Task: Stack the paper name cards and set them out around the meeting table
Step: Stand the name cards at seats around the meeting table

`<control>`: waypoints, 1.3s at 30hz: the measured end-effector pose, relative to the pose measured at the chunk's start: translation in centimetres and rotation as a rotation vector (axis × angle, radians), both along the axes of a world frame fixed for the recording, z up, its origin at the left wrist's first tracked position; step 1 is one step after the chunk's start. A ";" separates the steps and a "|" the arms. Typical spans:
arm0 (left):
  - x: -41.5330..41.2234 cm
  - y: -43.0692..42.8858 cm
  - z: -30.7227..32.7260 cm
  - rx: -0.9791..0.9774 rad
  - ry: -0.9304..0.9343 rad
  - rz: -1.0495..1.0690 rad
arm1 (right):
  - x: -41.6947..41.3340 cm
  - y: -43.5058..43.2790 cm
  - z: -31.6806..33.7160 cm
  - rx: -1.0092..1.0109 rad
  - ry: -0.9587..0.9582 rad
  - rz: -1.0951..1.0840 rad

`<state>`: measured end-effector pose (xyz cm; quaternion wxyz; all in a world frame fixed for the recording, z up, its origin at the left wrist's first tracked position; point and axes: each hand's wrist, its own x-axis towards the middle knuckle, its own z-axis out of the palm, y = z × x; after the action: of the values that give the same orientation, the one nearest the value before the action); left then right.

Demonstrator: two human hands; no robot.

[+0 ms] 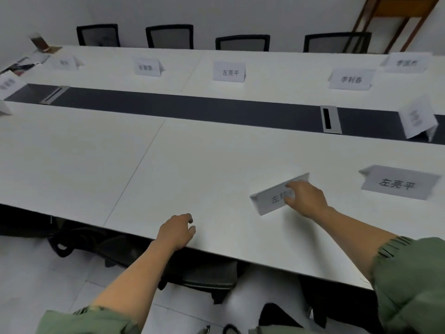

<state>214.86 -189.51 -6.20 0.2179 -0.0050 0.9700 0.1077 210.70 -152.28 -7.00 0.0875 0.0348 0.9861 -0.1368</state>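
My right hand (304, 198) pinches a folded white name card (269, 201) that stands tilted on the near side of the long white meeting table (168, 169). Fingers cover part of its printed name. My left hand (177, 231) hovers over the table's near edge with fingers loosely curled, holding nothing. Another name card (397, 184) stands to the right of the pinched one. Several more cards stand along the far side, among them one in the middle (230, 72) and one further right (351, 79). A blurred card (417, 120) sits at the right end.
A dark strip (192, 107) with two metal cable hatches runs down the table's middle. Black mesh chairs (168, 36) line the far side by the wall. A black chair (204, 273) is tucked under the near edge. Papers and a small stand (41, 44) lie at the far left corner.
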 end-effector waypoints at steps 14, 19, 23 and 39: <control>-10.2 -3.4 -3.6 0.001 -0.151 0.043 | -12.2 -5.7 -4.5 0.068 -0.282 0.182; -13.2 -6.5 -4.0 -0.017 -0.126 0.042 | -15.3 -10.4 -4.6 0.026 -0.265 0.152; -16.5 -10.4 -5.8 -0.073 -0.096 -0.014 | -17.6 -15.0 -5.0 0.045 -0.215 0.103; -23.5 -17.1 -15.8 -0.073 0.208 -0.097 | -18.5 -20.0 -6.0 0.064 -0.134 -0.071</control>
<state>191.39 -206.66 -22.01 0.1206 0.0453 0.9898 0.0613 192.24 -172.28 -12.97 0.1473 0.0815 0.9800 -0.1056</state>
